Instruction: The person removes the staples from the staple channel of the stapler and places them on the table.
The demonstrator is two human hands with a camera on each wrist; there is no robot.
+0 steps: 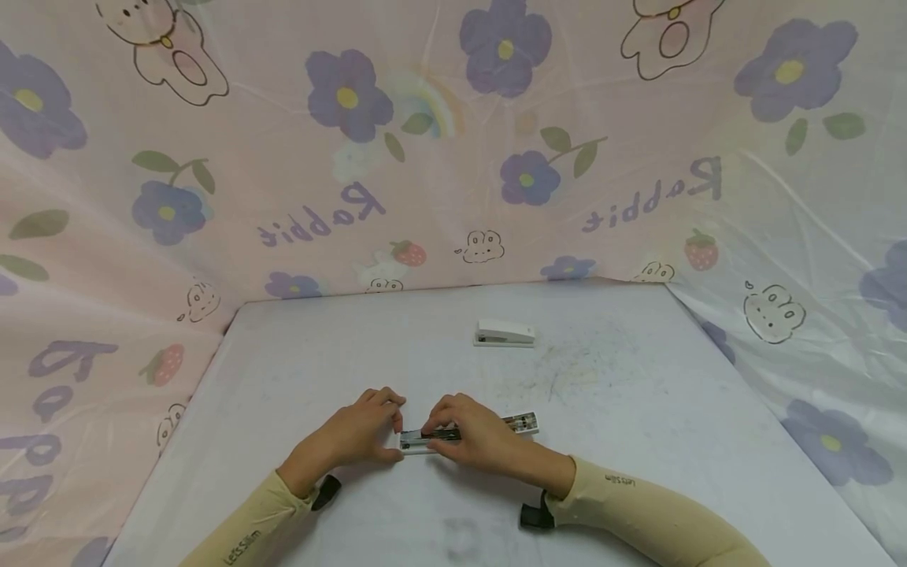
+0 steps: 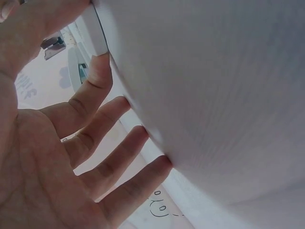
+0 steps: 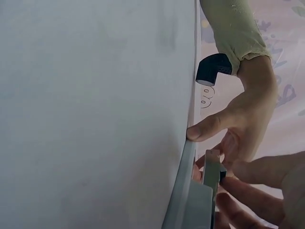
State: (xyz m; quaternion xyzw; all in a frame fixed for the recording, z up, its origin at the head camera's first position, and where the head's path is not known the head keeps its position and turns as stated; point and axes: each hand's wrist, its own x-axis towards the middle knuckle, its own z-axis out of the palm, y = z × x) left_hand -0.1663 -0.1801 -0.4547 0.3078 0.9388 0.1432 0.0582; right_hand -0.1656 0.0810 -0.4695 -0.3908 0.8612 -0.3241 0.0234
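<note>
An opened white stapler (image 1: 420,446) lies across the front middle of the table, its metal magazine exposed and its lid end (image 1: 526,423) folded back to the right. My left hand (image 1: 364,429) steadies the left end, thumb and index finger at either side of the base (image 2: 96,29), the other fingers spread with tips on the table. Over the middle of the stapler, my right hand (image 1: 476,437) pinches at the magazine (image 3: 211,167) with thumb and fingers around a small dark part (image 3: 222,172). I cannot tell whether that part is loose. The right hand hides the stapler's middle.
A second white stapler (image 1: 505,334), closed, stands farther back on the white table (image 1: 340,339). Faint scribbles mark the tabletop (image 1: 581,370) at its right. Patterned cloth (image 1: 439,181) hangs round the back and sides. Black wrist cameras (image 1: 536,516) stick out below the sleeves.
</note>
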